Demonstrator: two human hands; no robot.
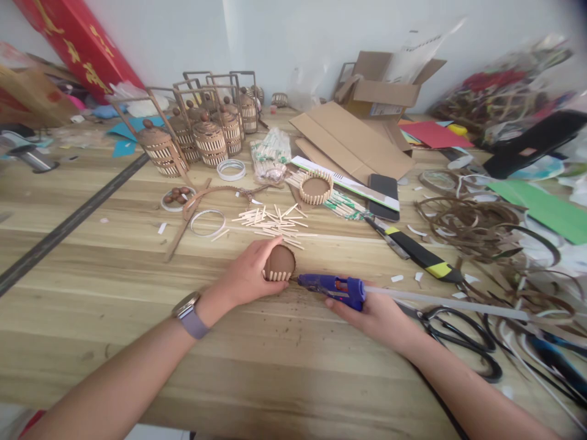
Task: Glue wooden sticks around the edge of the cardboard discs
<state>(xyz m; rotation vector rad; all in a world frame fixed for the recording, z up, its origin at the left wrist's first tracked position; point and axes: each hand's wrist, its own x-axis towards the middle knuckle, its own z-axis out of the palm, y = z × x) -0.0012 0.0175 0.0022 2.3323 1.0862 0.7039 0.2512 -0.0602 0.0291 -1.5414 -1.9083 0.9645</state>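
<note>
My left hand (252, 272) grips a small round brown disc (282, 261) by its side, thumb and fingers around the rim. Short pale sticks stand in a row along the disc's near edge. In my right hand (383, 315) is a blue hot glue gun (337, 289), a long translucent glue stick (440, 299) running out of its back. The gun's nozzle points left, close to the disc's near right edge; whether it touches cannot be made out. Just beyond the disc lies a loose pile of short wooden sticks (275, 221).
A similar stick-ringed disc (316, 187) sits farther back. Several small lantern-like cages (211, 142) stand at the back left. Cardboard (351, 140), a utility knife (424, 255), black scissors (458, 336) and coiled brown strips (468, 214) crowd the right. A white ring (208, 233) lies left.
</note>
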